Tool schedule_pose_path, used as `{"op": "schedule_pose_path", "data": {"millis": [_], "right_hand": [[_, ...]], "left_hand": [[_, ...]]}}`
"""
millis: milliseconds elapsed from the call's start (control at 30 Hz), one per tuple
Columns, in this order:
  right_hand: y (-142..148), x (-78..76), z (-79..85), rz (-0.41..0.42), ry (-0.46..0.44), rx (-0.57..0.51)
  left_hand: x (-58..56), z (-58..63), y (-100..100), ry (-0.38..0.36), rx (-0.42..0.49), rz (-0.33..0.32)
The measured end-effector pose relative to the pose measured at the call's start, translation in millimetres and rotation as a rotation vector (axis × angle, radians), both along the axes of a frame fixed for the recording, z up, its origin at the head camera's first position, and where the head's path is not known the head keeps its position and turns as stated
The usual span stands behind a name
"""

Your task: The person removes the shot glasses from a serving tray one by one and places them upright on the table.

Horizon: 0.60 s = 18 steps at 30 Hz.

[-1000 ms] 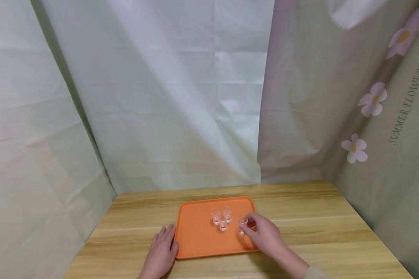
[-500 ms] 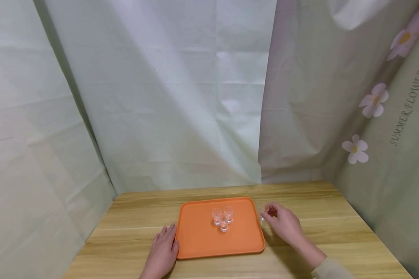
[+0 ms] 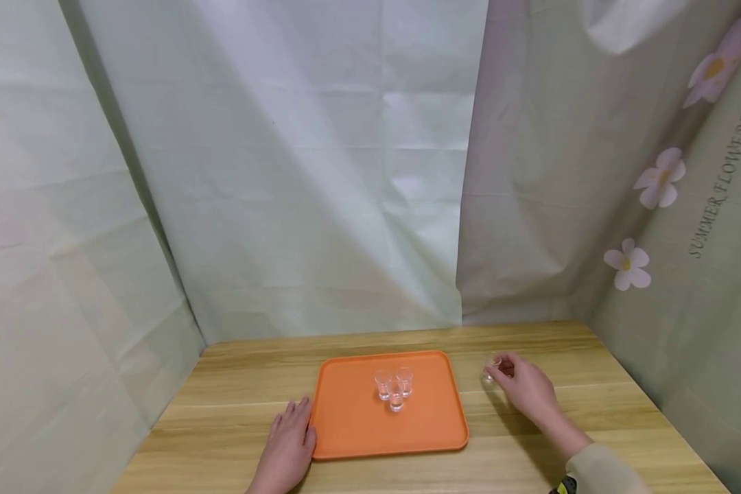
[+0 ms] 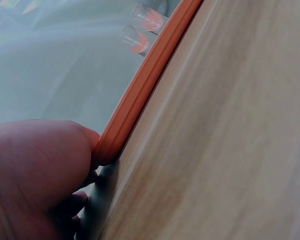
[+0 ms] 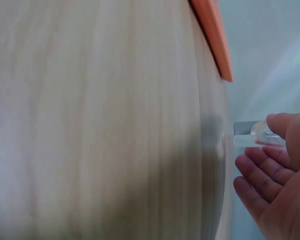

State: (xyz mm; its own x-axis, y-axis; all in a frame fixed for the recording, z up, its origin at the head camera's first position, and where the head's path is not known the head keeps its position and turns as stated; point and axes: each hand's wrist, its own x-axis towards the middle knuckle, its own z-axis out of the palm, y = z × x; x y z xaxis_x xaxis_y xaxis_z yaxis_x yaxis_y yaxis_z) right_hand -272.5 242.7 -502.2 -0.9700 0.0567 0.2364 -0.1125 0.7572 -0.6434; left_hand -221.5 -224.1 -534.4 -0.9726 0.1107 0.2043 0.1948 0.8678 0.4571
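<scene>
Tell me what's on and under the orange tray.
On the tray stand three clear glasses, grouped close together. The left hand touches its edge. Whatever lies under the tray is covered and can't be seen.

Inscription [image 3: 724, 185], one line, legible: "SUMMER FLOWERS". Slender dark capitals, printed on the pale green curtain [image 3: 673, 329] at the right side of the head view; reads steeply upward, from lower left to upper right, just right of three printed flowers [image 3: 669, 165] with yellow centres.

Tray [image 3: 358, 433] in all three views
</scene>
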Motion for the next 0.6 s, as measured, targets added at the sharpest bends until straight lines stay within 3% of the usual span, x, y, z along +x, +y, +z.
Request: {"op": "schedule_pose_path", "data": {"millis": [600], "right_hand": [[9.2, -8.1, -7.0, 0.022, -0.005, 0.014]], "left_hand": [[0.3, -2.3, -1.8, -0.001, 0.019, -0.002]]}}
